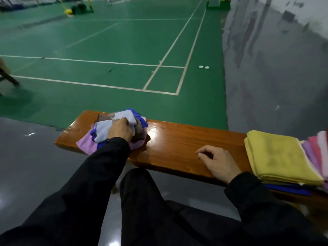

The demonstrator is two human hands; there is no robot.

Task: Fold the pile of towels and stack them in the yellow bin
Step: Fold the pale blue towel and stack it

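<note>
A crumpled pile of towels (101,142) in pink, blue, brown and pale grey lies at the left end of a wooden bench (170,144). My left hand (120,129) is on top of the pile and grips a pale grey towel (103,129). My right hand (217,161) hovers over the bench's near edge, fingers loosely curled, holding nothing. At the right end sits a stack of folded towels with a yellow towel (278,155) on top, a blue one (291,189) beneath, and pink ones (317,153) beside it. No yellow bin is in view.
The bench stands between grey floor on my side and a green court (106,50) beyond. My legs in black trousers (142,201) are under the bench's near edge. Two small white discs (203,67) lie on the court. A chair leg (8,77) shows at far left.
</note>
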